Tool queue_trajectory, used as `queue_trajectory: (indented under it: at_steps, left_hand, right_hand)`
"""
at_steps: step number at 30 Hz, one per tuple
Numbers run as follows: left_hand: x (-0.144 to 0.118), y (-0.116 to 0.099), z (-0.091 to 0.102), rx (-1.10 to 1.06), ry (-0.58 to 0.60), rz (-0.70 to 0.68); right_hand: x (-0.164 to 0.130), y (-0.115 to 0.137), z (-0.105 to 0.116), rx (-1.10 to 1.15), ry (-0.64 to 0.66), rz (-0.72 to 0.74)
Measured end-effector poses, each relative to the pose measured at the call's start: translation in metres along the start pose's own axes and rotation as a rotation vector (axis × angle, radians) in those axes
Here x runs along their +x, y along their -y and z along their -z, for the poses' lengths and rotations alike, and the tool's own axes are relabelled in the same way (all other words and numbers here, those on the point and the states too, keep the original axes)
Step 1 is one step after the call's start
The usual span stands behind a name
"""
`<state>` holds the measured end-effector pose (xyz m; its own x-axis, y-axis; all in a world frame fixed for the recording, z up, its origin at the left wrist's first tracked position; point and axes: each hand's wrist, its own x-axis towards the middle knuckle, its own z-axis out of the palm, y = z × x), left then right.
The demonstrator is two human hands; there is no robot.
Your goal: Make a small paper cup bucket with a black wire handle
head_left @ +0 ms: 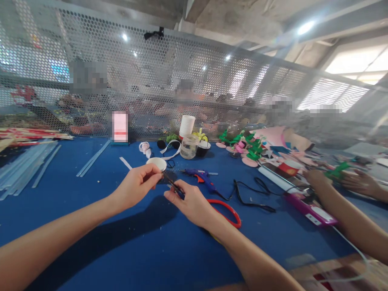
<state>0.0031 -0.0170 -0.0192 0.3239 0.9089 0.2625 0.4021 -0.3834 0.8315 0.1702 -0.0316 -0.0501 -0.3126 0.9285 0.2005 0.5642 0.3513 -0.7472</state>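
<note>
Thin dark strip [170, 182] is pinched between both hands above the blue table [121, 242]. Left hand [140, 184]: thumb and forefinger closed on the strip's upper end. Right hand [190, 202]: fingers closed on its lower end; whether it also holds a tool, cannot tell. Just behind the grip: white cup [157, 163]. To the right of the grip: blue glue gun [202, 178], lying flat, black cord [251, 194] trailing from it. Red-handled scissors [228, 212] lie just beyond the right wrist, partly hidden. Farther back from the grip: clear jar [188, 146]. Well to the right, another person's hand [315, 178] rests by a pink box [309, 210].
</note>
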Motion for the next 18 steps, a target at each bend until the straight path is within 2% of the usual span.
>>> queue_trajectory:
  at_steps: [5, 9, 15, 18]
  left_hand:
    - [-0.0004, -0.0007, 0.0001, 0.064, -0.021, -0.02]
    - [-0.0005, -0.0011, 0.0009, 0.025, -0.007, -0.006]
    - [-0.0014, 0.0009, 0.0001, 0.056, -0.101, -0.047]
    - [-0.0008, -0.0008, -0.0005, -0.013, -0.116, -0.029]
  right_hand:
    - [0.0, 0.001, 0.0001, 0.011, -0.001, -0.002]
    - [0.0007, 0.0026, 0.0013, 0.024, -0.031, -0.007]
    - [0.0008, 0.0032, 0.0022, 0.022, -0.043, -0.023]
    - [0.0007, 0.0032, 0.0021, 0.012, -0.045, -0.027]
